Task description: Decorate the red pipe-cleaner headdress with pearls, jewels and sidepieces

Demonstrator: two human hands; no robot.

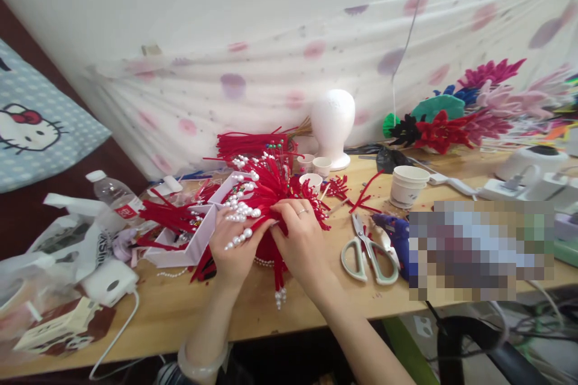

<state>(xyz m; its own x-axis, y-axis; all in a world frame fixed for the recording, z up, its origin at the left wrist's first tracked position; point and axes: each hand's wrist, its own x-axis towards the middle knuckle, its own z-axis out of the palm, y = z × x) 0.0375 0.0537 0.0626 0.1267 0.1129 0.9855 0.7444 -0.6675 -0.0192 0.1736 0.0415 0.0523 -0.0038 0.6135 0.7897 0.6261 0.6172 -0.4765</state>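
Observation:
A large red chenille-stem ornament [266,183] with white pearl beads at its tips sits on the wooden table in front of me. My left hand [235,246] is closed at its left side, thumb and fingers pinching a red chenille stem [261,225] tipped with pearls. From the right, my right hand [298,240], with a ring on one finger, is closed on the ornament's red stems near the middle. Its fingertips almost meet my left thumb. A pearl string [264,262] shows below, and a pearl-tipped strand [280,296] hangs toward the table's front edge.
Scissors [368,255] and a blue glue gun [397,237] lie to the right, near paper cups [409,186]. Behind stand a white foam head [333,126] and a red stem bundle [253,144]. Left are white boxes [183,246], a bottle [115,192] and plastic bags [72,234].

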